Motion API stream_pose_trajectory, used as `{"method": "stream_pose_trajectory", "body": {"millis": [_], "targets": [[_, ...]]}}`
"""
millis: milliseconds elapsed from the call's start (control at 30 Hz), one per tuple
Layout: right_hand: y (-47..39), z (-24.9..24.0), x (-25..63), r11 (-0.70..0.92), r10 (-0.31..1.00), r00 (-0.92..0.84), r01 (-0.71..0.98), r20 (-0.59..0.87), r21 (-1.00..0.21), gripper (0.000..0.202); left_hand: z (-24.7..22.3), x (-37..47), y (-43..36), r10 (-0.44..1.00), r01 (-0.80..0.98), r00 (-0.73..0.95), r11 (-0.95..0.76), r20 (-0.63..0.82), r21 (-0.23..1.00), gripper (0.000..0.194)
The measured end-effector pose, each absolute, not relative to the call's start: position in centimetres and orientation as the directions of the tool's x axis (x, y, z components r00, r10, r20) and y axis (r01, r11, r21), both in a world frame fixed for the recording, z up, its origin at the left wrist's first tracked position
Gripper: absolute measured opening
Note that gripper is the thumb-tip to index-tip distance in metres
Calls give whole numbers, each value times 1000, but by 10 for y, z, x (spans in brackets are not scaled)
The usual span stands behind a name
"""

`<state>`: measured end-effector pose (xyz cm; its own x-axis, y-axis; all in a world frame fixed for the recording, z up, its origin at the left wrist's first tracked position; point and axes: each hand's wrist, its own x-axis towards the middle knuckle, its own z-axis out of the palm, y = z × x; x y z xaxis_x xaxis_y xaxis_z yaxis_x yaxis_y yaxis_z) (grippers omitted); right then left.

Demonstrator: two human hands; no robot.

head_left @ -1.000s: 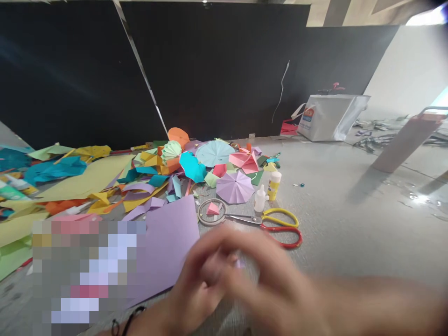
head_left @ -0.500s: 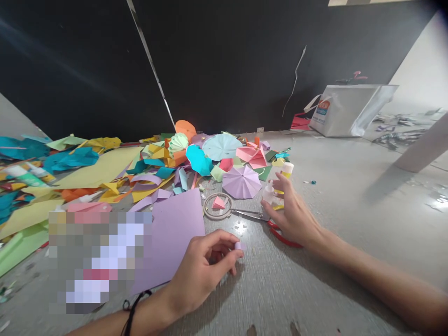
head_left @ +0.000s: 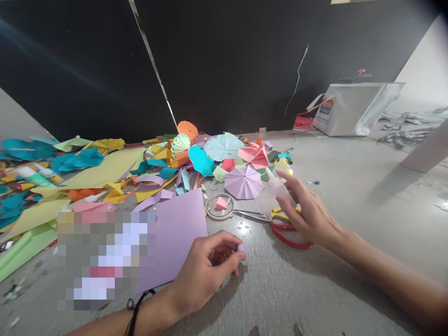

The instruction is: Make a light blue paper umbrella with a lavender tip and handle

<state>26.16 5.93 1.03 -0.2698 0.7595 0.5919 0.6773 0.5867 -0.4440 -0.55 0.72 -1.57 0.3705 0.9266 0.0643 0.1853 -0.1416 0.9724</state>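
Observation:
My left hand, with a black cord round the wrist, pinches a small piece of purple paper between thumb and fingertips, just above the floor. In my right hand is a translucent glue bottle, tilted with its white nozzle pointing up and left; my fingers partly cover it. Below that hand lies a pair of scissors with red and yellow handles. Their blades reach a roll of tape, inside which sits a scrap of pink paper. A purple paper sheet lies left of my left hand.
A folded purple paper disc lies beyond the tape. Behind it, coloured paper pieces, including a light blue disc, spread along the black wall. At the far right stand a white bag and a pale post. A blurred patch covers the lower left.
My right hand has lifted and tilted the glue bottle, which stood upright by the scissors' handles. My left hand keeps its pinch on the purple paper. The view has shifted slightly.

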Motion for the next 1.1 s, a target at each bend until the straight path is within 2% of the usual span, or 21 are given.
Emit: {"method": "stream_pose_trajectory", "body": {"millis": [267,400,567,633,900,1100], "targets": [[38,18,257,691,686,-344,583,641,-426,11,-15,-6,7,927,200,372,-134,51,971,19],[35,18,258,668,687,-228,572,690,-476,15,-13,-6,7,926,206,372,-143,58,968,19],[41,13,258,717,693,-475,531,542,-452,15,-13,-4,7,924,218,377,-149,58,965,18],[42,12,257,727,685,-516,530,514,-437,15,-14,-4,7,925,218,375,-152,61,964,18],[40,10,254,702,708,-495,574,504,-422,15,-15,-5,5,927,206,372,-135,50,969,20],[39,12,252,670,739,-460,571,492,-474,14,-11,-4,9,924,217,371,-180,90,959,17]]}}
